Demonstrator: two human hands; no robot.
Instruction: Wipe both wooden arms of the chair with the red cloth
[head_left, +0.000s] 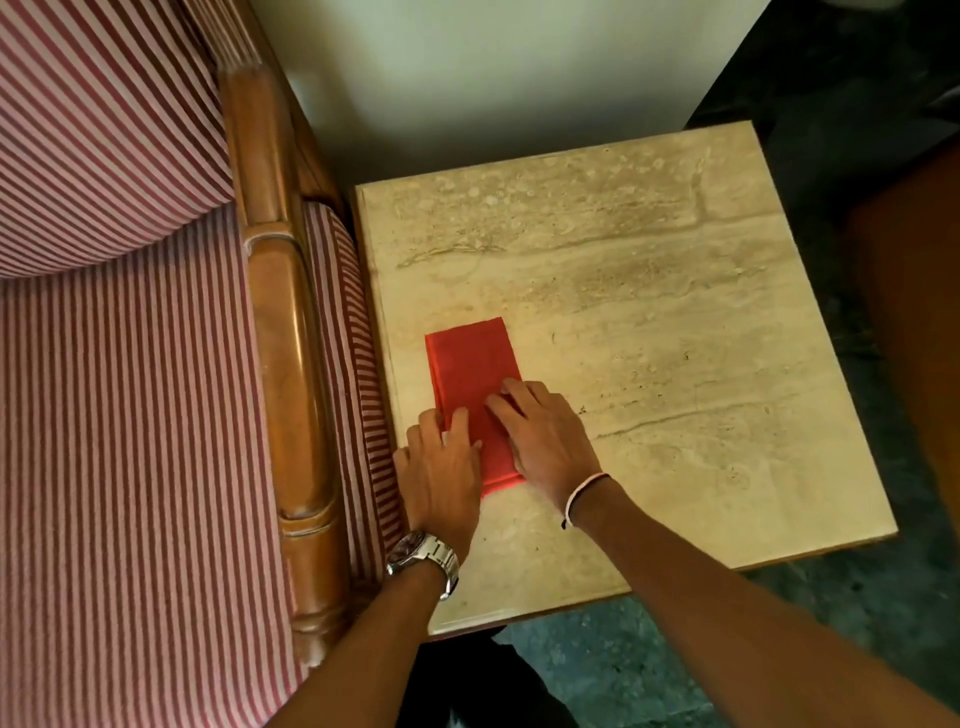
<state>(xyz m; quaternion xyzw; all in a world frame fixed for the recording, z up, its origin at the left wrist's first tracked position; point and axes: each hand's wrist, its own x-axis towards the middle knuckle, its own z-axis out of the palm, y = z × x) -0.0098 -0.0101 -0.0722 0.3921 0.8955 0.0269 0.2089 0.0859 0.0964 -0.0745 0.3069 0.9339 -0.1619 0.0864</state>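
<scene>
The red cloth (470, 364) lies folded into a narrow rectangle on the beige stone side table (675, 322), close to the table's left edge. My left hand (441, 478) rests flat on the cloth's near left corner, fingers spread, with a metal watch on the wrist. My right hand (545, 441) presses flat on the cloth's near right part, and a thin band circles its wrist. Left of the table runs one wooden arm (291, 364) of the red-and-white striped chair (130, 415). The chair's other arm is out of view.
A white wall or cabinet panel (493, 78) stands behind the table. Dark mottled floor (649, 670) shows below and to the right of the table. A brown surface (914, 338) sits at the right edge.
</scene>
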